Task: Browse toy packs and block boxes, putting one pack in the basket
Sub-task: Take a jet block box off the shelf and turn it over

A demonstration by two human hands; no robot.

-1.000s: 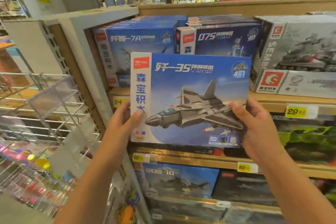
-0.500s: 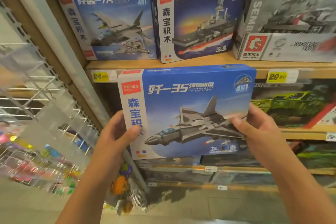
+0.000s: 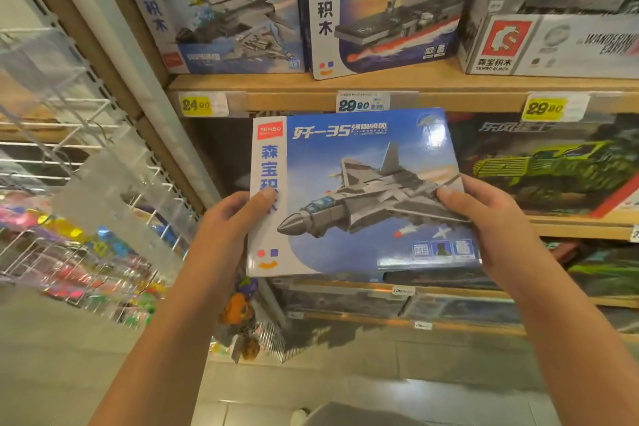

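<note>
Head cam: left hand [image 3: 228, 218] & right hand [image 3: 491, 214], fingers grasping the jet box [image 3: 359, 194] by its left/right edges, held up in front of the shelf [image 3: 294, 85] w/ other boxes [image 3: 380, 7] above.

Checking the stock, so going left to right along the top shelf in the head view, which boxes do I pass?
Blue fighter jet box → warship box → grey Sembo box.
</note>
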